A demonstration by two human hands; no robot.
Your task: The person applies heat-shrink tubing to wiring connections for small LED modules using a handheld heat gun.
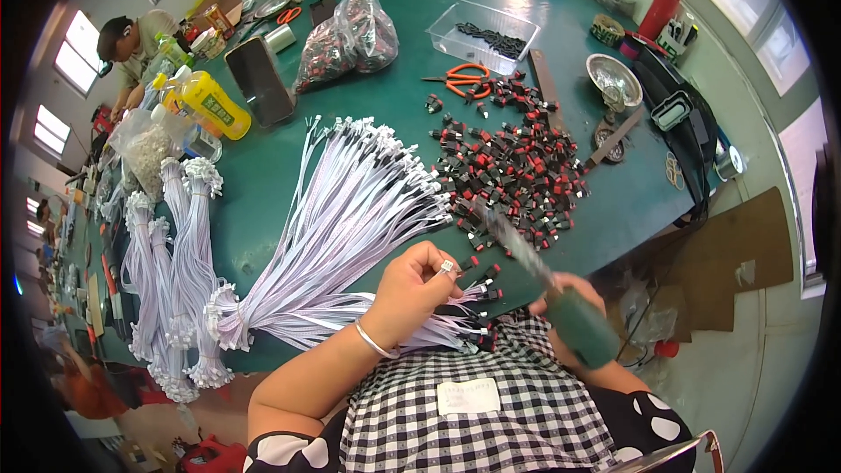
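Observation:
My left hand (410, 287) pinches a small white plug connector (447, 266) between thumb and fingertips, above the near edge of the green table. Next to it, my right hand (578, 291) grips a tool with a thick green handle (580, 328) and a long metal shaft; motion blurs it, so its exact kind does not show. The shaft slants up and left over a heap of small black-and-red parts (512, 171). White ribbon cables (342, 201) with white plugs fan out left of the heap. Several cable ends with black-and-red parts (482, 293) lie beside my left hand.
Tied cable bundles (180, 271) lie at the left. Behind are a phone (260, 81), a yellow bottle (215, 105), a bag of parts (350, 39), orange scissors (467, 79) and a clear tray (451, 28). A metal bowl (613, 79) stands right; another person (144, 48) sits far left.

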